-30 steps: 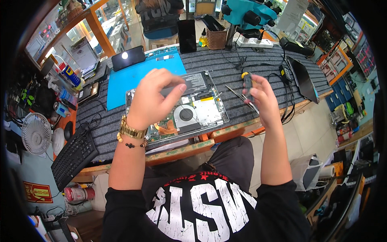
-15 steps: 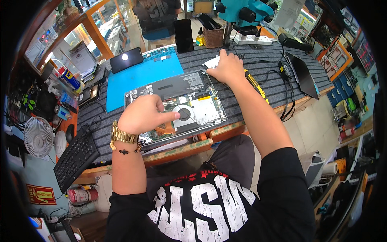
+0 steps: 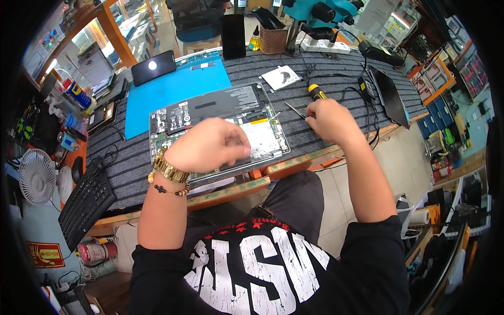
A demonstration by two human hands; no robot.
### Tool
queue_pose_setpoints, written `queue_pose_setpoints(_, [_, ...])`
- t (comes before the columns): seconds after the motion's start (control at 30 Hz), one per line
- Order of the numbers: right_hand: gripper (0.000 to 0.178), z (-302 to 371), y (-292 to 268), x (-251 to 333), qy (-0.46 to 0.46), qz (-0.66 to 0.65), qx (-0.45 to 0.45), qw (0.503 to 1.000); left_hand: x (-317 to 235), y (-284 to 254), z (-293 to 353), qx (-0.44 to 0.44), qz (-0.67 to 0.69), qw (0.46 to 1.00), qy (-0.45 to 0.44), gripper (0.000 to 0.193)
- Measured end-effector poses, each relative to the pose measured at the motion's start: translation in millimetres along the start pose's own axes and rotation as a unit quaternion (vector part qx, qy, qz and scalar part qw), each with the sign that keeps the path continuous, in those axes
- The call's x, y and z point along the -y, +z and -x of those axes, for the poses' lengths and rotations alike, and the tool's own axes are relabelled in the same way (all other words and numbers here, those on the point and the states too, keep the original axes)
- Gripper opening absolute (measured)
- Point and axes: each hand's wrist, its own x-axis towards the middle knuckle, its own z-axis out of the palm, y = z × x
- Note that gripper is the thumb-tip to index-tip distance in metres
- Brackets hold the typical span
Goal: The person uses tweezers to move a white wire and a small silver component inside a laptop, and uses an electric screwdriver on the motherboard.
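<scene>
An opened laptop base (image 3: 265, 137) lies on the striped grey mat, its long black battery (image 3: 215, 106) at the far side. Over its near half hovers my left hand (image 3: 212, 144), fingers curled and thumb close to them; anything between them is hidden. My right hand (image 3: 332, 121) is closed at the mat right of the laptop, and a thin pointed silver tool (image 3: 295, 109) sticks out from its fingers towards the laptop. Just beyond that hand shows a yellow-and-black screwdriver handle (image 3: 316, 92). A flat white rectangular part (image 3: 281, 78) with a dark patch lies behind the laptop's right corner.
A blue work mat (image 3: 157, 107) carries a dark phone (image 3: 153, 68). At the back are a wicker basket (image 3: 273, 41), a yellow bottle (image 3: 255, 39) and a teal microscope (image 3: 321, 11). Cables and a dark panel (image 3: 389, 97) lie right; a keyboard (image 3: 86, 207) and fan (image 3: 43, 176) stand left.
My right hand has left the white part and come nearer, closing on the thin silver tool beside the screwdriver. My left hand has shifted slightly right over the laptop, its fingers curling closer.
</scene>
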Motion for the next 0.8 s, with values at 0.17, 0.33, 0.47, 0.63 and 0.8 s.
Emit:
queue_pose_setpoints(0.17, [0.018, -3, 41, -17, -0.007, 0.033, -0.098, 0.995, -2, 0, -15, -0.045, 0.187, 0.981, -0.023, 0.024])
queue_pose_setpoints(0.33, [0.012, 19, 25, -29, 0.091, -0.384, -0.156, 0.906, 14, -6, -11, -0.049, 0.142, 0.988, 0.014, 0.032])
queue_pose_setpoints(0.47, [0.011, 51, 45, -25, 0.001, -0.693, -0.130, 0.709, 12, -8, -7, 0.058, -0.026, 0.997, -0.037, 0.041])
queue_pose_setpoints(0.63, [0.013, 63, 81, 12, -0.064, -0.753, -0.099, 0.647, 24, 19, -26, -0.007, -0.039, 0.989, 0.144, 0.040])
queue_pose_setpoints(0.8, [0.008, 61, 93, 24, -0.082, -0.700, -0.095, 0.703, 28, 41, -39, -0.077, -0.100, 0.970, 0.207, 0.019])
